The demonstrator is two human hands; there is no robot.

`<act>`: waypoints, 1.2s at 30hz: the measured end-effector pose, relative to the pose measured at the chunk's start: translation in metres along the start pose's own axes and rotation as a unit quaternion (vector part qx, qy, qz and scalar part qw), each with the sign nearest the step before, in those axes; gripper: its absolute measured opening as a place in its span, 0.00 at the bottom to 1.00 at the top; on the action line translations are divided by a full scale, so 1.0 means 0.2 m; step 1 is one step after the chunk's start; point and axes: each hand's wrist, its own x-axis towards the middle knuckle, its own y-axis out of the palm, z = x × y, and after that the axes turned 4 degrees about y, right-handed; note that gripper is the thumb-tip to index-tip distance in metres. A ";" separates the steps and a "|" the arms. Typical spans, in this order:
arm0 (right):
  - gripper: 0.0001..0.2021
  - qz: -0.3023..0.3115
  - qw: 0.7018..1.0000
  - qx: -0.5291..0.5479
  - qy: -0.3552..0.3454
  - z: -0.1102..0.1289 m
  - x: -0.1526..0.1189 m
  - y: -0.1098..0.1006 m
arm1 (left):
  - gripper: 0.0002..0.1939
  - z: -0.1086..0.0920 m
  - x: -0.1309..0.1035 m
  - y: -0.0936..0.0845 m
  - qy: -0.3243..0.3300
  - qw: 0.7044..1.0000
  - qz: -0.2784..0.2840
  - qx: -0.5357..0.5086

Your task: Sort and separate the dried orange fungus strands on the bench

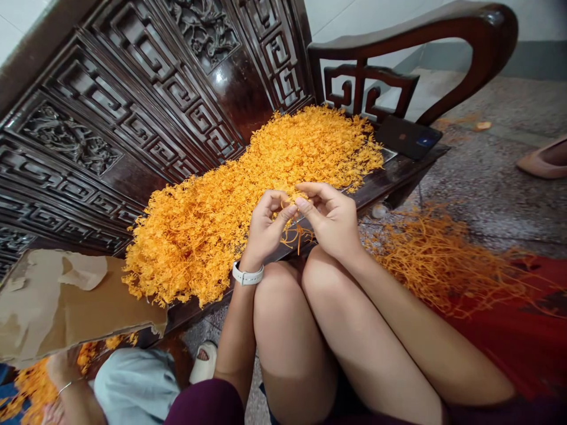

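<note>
- While the knees rest close to the dark wooden surface (pixel 401 176), the left hand (pixel 267 227) pinches a small orange piece (pixel 297 194) between thumb and fingers.
- The right hand (pixel 333 221) meets it there, gripping the same piece; which fingertips press on it is hard to tell, as they partly cover it.
- Thin strands (pixel 299 235) dangle below the two hands.
- The piece is held just in front of a long orange heap (pixel 274 162) against the carved back (pixel 177 88).
- A dark phone (pixel 407 136) lies beside the heap's right end.
- Loose orange stems (pixel 443 260) lie tangled at right.
- Cardboard (pixel 66 301) slants at left, above another person's hand (pixel 62 369).
</note>
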 end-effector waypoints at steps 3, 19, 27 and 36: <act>0.14 0.024 0.999 0.013 0.023 -0.01 0.00 -0.01 | 0.12 -0.01 0.00 0.00 -0.004 1.000 -0.004 0.008; 0.19 0.181 0.974 0.119 0.066 0.06 0.00 -0.02 | 0.18 -0.01 -0.01 -0.01 -0.008 1.000 0.006 0.007; 0.19 0.236 0.930 0.251 0.130 0.08 -0.02 -0.02 | 0.16 0.00 -0.04 -0.04 -0.018 0.991 -0.054 -0.122; 0.16 0.446 0.852 0.273 0.014 0.18 -0.02 -0.20 | 0.12 0.05 -0.02 -0.02 -0.067 0.931 -0.196 -0.301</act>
